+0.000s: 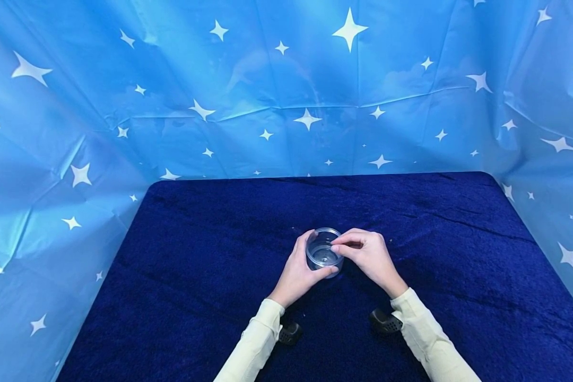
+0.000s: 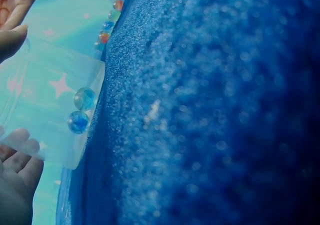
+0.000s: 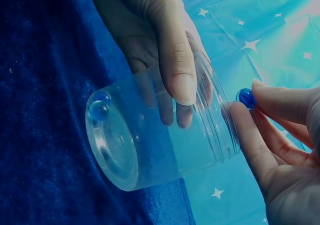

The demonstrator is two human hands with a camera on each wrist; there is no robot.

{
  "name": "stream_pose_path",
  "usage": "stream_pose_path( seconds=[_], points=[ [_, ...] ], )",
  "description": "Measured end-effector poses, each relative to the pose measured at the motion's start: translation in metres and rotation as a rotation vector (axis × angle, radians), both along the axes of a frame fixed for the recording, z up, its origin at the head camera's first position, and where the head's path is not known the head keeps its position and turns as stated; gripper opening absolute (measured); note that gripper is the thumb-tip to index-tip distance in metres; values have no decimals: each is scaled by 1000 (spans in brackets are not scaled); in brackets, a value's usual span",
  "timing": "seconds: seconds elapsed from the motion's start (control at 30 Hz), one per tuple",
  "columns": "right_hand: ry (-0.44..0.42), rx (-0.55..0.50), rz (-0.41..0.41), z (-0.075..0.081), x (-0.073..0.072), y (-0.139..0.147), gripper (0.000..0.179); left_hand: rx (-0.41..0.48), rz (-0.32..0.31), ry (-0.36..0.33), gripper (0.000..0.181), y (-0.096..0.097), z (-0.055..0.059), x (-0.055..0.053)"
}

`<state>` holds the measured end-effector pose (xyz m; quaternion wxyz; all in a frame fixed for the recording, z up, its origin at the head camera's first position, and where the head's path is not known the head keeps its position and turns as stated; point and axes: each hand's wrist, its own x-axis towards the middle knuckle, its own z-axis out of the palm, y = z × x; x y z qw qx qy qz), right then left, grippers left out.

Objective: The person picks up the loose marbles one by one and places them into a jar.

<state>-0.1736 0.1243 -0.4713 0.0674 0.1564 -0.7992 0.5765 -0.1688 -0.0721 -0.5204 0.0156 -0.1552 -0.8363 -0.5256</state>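
A clear plastic jar (image 1: 326, 268) stands upright on the blue cloth, its mouth uncovered. My left hand (image 1: 300, 270) grips it round the side, thumb nearest me and fingers on the opposite side. Two glass marbles (image 2: 81, 110) lie at the bottom of the jar, one blue and one paler greenish blue. At the jar's mouth my right hand (image 1: 370, 257) pinches a blue marble (image 3: 245, 99) between thumb and forefinger. That marble is hidden by the fingertips in the head view.
Several colored marbles (image 2: 106, 27) lie on the cloth beyond the jar in the left wrist view; I cannot make them out from the head. Dark blue plush cloth (image 1: 196, 276) covers the table. Blue star-printed curtains (image 1: 267, 69) hang behind it and at both sides.
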Motion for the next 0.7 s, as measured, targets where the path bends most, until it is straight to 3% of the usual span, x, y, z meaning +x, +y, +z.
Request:
stream_pose_path(
  seconds=[0.7],
  points=[
    [-16,-19,4,1,0,0,9,-9,-5,2,94,0,0,-1]
  ],
)
